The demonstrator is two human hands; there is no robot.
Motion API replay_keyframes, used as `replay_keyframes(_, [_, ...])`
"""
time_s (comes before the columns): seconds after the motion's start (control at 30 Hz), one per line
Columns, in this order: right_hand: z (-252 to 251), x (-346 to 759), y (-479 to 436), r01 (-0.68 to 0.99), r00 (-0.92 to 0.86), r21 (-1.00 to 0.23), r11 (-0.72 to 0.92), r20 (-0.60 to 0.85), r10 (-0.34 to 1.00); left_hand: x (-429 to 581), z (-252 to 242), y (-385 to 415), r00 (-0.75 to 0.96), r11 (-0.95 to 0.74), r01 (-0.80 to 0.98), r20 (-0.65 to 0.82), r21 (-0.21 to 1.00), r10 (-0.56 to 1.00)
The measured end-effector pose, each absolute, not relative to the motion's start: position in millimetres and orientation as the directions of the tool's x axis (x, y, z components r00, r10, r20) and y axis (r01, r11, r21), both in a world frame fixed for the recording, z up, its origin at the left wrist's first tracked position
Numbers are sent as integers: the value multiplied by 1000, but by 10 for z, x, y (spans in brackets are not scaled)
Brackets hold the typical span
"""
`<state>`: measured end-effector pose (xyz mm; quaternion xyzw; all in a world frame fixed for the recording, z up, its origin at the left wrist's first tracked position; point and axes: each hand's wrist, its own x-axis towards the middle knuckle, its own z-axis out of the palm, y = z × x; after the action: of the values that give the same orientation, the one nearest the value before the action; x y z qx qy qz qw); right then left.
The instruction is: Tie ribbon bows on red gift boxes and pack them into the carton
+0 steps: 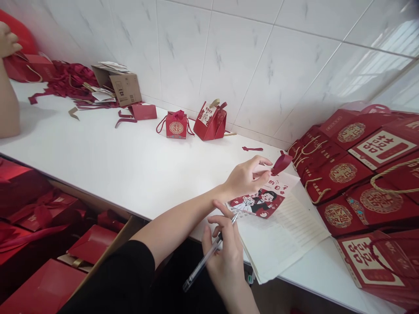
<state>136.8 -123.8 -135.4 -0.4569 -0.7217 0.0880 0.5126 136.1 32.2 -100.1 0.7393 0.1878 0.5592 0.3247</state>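
Observation:
My left hand point(247, 176) grips the top of a printed card point(266, 203) with a cartoon bride and groom on it. A dark red ribbon loop point(282, 164) rises from the card's top edge, close to my fingertips. Below, my right hand point(225, 248) holds a clear-barrelled pen point(204, 261), its tip pointing up towards the card and my left wrist. Under the card lies an open notebook point(284, 237) with lined pages, reaching over the table's front edge.
Red gift bags point(343, 174) are piled at the right. Two small red gift boxes point(176, 126) stand by the wall. A cardboard box point(126, 87) and a ribbon heap point(73, 80) lie farther left. Another person's arm point(8, 96) enters at the left. Red boxes point(49, 283) sit below the white table point(131, 161).

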Motion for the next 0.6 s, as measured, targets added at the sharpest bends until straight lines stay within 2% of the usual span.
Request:
replay_keyframes(0.3, [-1347,1371,-1233,579,-60,-580,572,670,740,1359,-996,322,299,-734,-22,705,678,643])
replay_keyframes(0.6, [-1371,1358,-1222,538,-78,-604,588,659,748,1361,-994,314,269,-704,-90,698,704,664])
